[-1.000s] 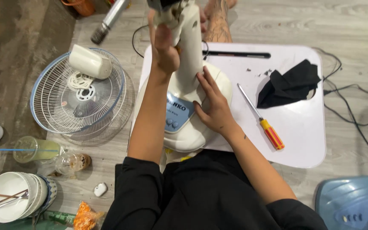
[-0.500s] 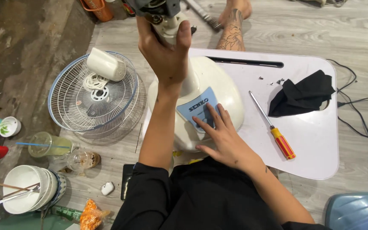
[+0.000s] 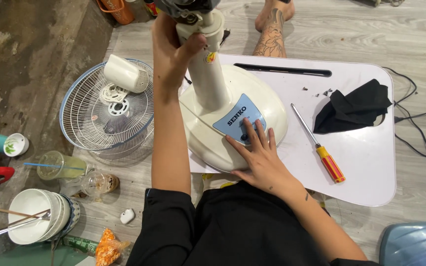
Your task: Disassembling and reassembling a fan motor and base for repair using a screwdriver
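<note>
Gripped the cream fan stand point(image 3: 208, 74) high on its column with the left hand point(image 3: 173, 47), fingers wrapped together round the back and thumb hooked over the front, just under the dark motor head point(image 3: 186, 7) at the top edge of the view. Laid the right hand point(image 3: 257, 157) flat on the round base point(image 3: 267, 106), fingers spread, with the tips touching the blue control panel point(image 3: 237, 118). Could not tell whether a button was being pressed.

Stood the stand at the left edge of the white lap table point(image 3: 366, 162), with the base overhanging the near-left corner and the column leaning away.

Judged from that lean and overhang: called for steady downward weight from the right palm, spread wide as shown, to stop the base from rocking or sliding off the edge. Called also for a firm, full wrap on the column, not a fingertip pinch, since the motor head looked top-heavy. Better done with any turning of the column slow and close to its own axis.

Left on the table, apart from both hands: a screwdriver point(image 3: 319, 150) with an orange and yellow handle near the middle, a black cloth point(image 3: 353, 106) toward the right edge, and small loose bits point(image 3: 316, 91) by the far edge. Left on the floor beside the table's left edge: a wire fan grille point(image 3: 107, 111).
</note>
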